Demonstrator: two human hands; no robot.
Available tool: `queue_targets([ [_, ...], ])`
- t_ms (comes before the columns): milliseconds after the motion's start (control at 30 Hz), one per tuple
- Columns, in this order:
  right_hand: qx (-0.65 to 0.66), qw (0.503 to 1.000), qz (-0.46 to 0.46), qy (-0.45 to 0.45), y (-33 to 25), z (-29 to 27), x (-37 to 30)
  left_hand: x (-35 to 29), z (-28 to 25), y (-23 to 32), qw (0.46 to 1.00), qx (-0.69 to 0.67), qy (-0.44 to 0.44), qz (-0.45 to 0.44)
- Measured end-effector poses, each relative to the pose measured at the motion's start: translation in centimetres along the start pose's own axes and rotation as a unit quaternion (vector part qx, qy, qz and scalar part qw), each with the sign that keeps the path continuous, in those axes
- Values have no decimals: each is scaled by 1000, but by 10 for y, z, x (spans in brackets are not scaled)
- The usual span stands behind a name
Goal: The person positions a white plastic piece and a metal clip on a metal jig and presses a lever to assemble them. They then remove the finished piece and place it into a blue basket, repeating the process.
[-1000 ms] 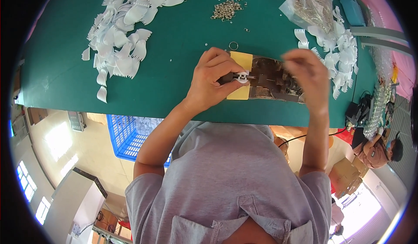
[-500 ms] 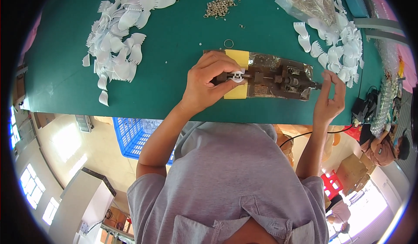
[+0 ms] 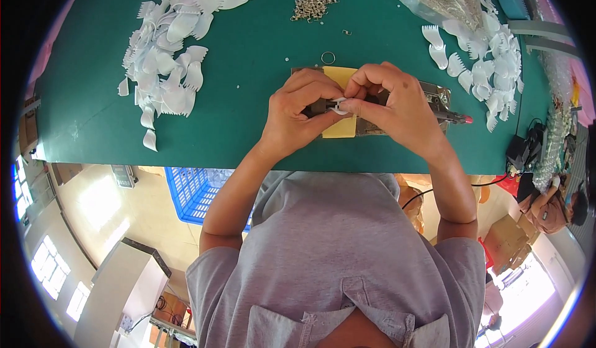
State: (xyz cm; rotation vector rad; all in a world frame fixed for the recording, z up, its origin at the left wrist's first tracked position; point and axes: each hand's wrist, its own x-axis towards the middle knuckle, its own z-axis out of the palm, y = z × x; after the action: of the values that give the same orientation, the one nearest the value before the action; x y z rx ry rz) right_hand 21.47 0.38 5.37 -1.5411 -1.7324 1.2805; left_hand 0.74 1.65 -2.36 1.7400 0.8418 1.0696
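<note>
At the table's near side, my left hand (image 3: 292,115) pinches a small white plastic claw clip (image 3: 339,108) between thumb and fingertips. My right hand (image 3: 400,109) has its thumb and fingers closed at the same clip, from the other side. Whatever else may be in the right fingertips is hidden. Both hands work over the left end of a dark metal jig (image 3: 442,104), where a yellow pad (image 3: 339,129) shows beneath them. The jig's rod with a red tip (image 3: 467,119) sticks out to the right, touched by neither hand. My right hand covers the jig's middle.
White toothed clip halves (image 3: 164,62) lie heaped at left, with another heap (image 3: 490,68) at right beside a clear bag (image 3: 441,0). Small metal springs (image 3: 313,5) are piled at the back. A thin ring (image 3: 328,57) lies behind the jig. A blue basket (image 3: 189,193) stands below the table.
My right hand has left the rod at the jig's right end and moved left to the clip, uncovering the red tip. My left hand stays at the clip.
</note>
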Motion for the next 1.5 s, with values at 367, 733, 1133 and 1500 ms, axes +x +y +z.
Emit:
queue_targets([
  [367,63,995,52,-64,0,-9,12,3,-3,4,1000,2,-22,-15],
  [733,66,991,55,-107,1,-17,18,3,-2,1,1000,16,-11,6],
  [1133,-31,999,19,-14,-2,-9,4,5,-4,3,999,30,-13,21],
  [1500,-31,983,-69,166,3,-20,-16,5,-1,3,998,54,2,11],
])
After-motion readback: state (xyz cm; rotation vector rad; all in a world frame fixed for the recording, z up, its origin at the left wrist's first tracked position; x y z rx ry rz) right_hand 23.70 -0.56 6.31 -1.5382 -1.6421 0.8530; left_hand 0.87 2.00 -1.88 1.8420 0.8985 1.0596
